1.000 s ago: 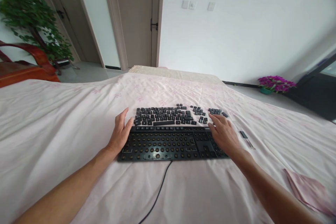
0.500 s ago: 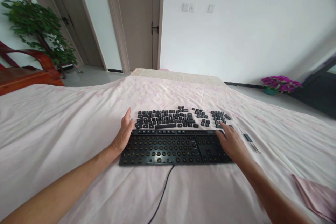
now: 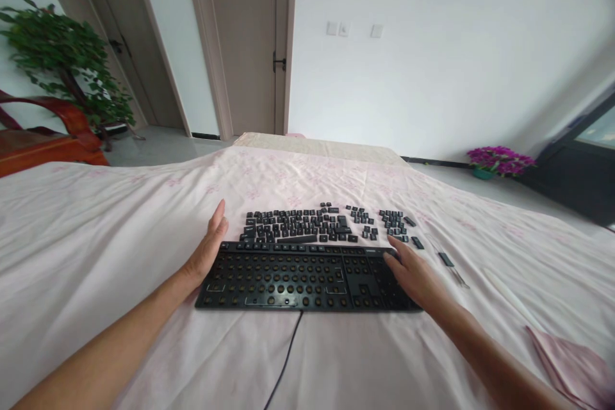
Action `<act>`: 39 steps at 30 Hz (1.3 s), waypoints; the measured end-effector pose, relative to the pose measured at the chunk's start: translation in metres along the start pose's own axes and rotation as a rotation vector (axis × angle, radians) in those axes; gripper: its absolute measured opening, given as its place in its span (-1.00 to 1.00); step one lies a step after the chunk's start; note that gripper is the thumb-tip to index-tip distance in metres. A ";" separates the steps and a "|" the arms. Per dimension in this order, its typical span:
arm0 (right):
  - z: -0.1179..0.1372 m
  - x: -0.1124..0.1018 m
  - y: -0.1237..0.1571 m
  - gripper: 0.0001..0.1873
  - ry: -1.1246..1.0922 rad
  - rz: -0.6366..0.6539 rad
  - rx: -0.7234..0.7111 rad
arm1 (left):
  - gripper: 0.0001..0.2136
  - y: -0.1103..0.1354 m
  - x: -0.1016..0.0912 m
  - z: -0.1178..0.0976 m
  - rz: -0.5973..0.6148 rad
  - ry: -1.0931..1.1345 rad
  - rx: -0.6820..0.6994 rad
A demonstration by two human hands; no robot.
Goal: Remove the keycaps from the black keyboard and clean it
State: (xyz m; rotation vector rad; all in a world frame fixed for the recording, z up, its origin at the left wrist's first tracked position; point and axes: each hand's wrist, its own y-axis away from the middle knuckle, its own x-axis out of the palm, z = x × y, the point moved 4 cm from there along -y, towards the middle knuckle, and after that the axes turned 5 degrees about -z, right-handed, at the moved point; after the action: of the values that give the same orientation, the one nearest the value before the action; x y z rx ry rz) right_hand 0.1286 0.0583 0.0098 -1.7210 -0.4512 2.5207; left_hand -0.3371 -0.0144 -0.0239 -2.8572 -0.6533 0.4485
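- Left hand [image 3: 207, 248]: grip open, empty, at keyboard [image 3: 288, 282]'s left end.
- Right hand [image 3: 409, 266]: over its right end; cannot tell grip.
- Keys [image 3: 295, 224]: loose, beyond keyboard.

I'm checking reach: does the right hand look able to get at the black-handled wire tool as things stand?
Likely yes: the right hand is near the wire tool, with only pale cloth showing between them.

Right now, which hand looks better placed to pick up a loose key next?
Probably the right hand: its fingertips are close by the loose keys, while the left hand, left of the keyboard, has a wider gap to them.
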 end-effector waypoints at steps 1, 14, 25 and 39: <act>0.002 -0.004 -0.005 -0.48 0.009 0.010 -0.027 | -0.35 -0.007 -0.002 0.002 -0.001 -0.016 -0.007; 0.110 0.044 -0.150 -0.74 0.166 0.110 -0.301 | -0.27 -0.029 -0.004 0.004 -0.013 -0.191 0.116; 0.134 0.080 -0.186 -0.77 0.275 0.208 -0.347 | -0.29 -0.026 -0.002 0.004 0.019 -0.221 0.136; 0.144 0.081 -0.186 -0.78 0.378 0.211 -0.450 | -0.34 -0.025 -0.004 0.005 -0.007 -0.221 0.159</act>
State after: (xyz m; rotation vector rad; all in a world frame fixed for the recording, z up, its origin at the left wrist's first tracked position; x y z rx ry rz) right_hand -0.0565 0.2227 0.0349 -2.4587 -0.8972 2.2503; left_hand -0.3524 0.0067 -0.0214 -2.6772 -0.6321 0.7867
